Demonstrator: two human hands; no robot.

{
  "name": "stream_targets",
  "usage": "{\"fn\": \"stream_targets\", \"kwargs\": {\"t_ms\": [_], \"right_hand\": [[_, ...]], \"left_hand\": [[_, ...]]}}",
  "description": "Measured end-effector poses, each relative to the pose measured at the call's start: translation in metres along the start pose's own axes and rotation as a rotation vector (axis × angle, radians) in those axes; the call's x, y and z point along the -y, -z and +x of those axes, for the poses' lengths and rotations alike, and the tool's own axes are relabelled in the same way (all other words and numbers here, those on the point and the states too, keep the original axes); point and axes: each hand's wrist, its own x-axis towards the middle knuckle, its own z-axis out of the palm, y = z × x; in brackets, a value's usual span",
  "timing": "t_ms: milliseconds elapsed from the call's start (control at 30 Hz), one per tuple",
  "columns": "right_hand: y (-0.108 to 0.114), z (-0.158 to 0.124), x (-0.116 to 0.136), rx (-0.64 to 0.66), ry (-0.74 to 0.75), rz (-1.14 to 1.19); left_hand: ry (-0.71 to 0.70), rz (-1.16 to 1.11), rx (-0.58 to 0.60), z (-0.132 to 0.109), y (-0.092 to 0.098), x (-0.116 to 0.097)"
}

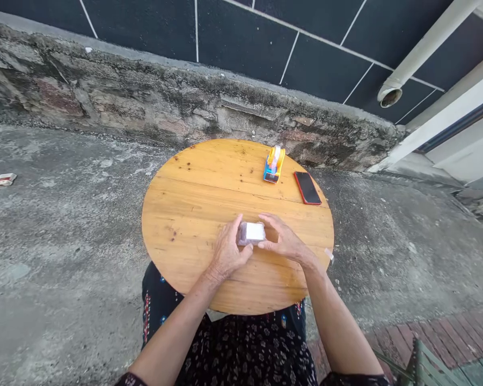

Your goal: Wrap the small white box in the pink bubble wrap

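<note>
A small package (254, 231) in clear, purplish wrapping with a white label on top lies near the middle of the round wooden table (197, 214). My left hand (228, 247) grips its left side, fingers at the far corner and thumb along the near edge. From the right, my right hand (284, 238) holds the other end between thumb and fingers. Farther back stands a yellow and blue tape dispenser (274, 164) with a roll of clear tape. A phone (307, 188) with a red edge lies to its right.
A bit of tape (329, 255) hangs at the table's right edge. Beyond the table runs a low stone wall (165, 107) under dark tiles, with a drainpipe (422, 48) at upper right. A small box (4, 179) lies on the concrete ground at left.
</note>
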Motion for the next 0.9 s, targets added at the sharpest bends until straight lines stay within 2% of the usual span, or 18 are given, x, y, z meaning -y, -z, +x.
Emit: {"fn": "stream_targets", "kwargs": {"t_ms": [133,267,433,533,667,767,900], "right_hand": [[0.001,-0.018,-0.004,-0.163,-0.079,0.053],[-0.012,-0.04,-0.021,-0.317,-0.207,0.152],[-0.03,-0.053,-0.033,-0.435,-0.135,0.17],[-0.034,-0.053,-0.033,-0.426,-0.114,0.152],[-0.035,-0.054,-0.035,-0.416,-0.09,0.144],[-0.034,-0.055,-0.036,-0.369,-0.088,0.077],[-0.033,-0.057,-0.033,-0.294,-0.084,-0.013]], "left_hand": [[0.002,-0.047,0.004,-0.001,0.003,-0.002],[0.04,-0.072,0.007,-0.002,0.007,-0.007],[0.074,-0.113,-0.02,-0.003,0.007,-0.006],[0.109,-0.181,-0.038,-0.005,0.006,0.0],[0.191,-0.293,-0.122,-0.005,0.004,0.005],[0.249,-0.336,-0.141,-0.004,0.002,0.006],[0.258,-0.319,-0.179,-0.005,0.0,0.004]]}}
